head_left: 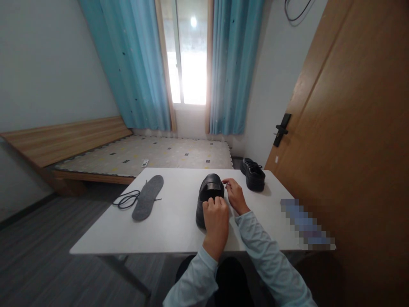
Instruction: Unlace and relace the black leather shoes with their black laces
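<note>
A black shoe with no lace in it stands on the white table, its toe pointing away from me. My left hand is closed over the rim of its opening, knuckles up, and covers the shoe's right rear part. On the shoe's right side, my right hand has bent fingers, with thumb and forefinger at the edge of the upper. What lies between those fingertips is hard to see. A grey insole and a loop of dark shoelace lie to the left.
A second black shoe, laced, stands at the table's far right corner. A blurred bluish item lies along the right edge. Behind the table is a bed with a small white object. A wooden door rises on the right.
</note>
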`<move>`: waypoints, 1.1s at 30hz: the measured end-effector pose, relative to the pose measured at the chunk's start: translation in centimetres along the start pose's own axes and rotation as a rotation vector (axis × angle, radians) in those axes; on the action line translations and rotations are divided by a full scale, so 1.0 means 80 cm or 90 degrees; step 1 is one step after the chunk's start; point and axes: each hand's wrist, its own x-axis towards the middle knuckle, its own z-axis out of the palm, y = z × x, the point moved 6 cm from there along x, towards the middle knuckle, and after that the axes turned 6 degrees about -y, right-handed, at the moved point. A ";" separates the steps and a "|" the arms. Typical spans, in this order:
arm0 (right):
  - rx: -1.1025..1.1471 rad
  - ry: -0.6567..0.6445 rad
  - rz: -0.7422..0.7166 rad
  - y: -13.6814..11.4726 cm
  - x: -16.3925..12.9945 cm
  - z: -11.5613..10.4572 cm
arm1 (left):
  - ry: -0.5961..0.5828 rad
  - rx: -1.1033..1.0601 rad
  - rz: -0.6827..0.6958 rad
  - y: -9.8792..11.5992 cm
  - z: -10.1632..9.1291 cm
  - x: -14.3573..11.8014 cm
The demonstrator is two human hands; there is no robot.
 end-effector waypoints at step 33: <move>0.004 -0.043 0.021 -0.002 0.000 0.001 | -0.007 -0.120 0.056 -0.106 -0.060 0.053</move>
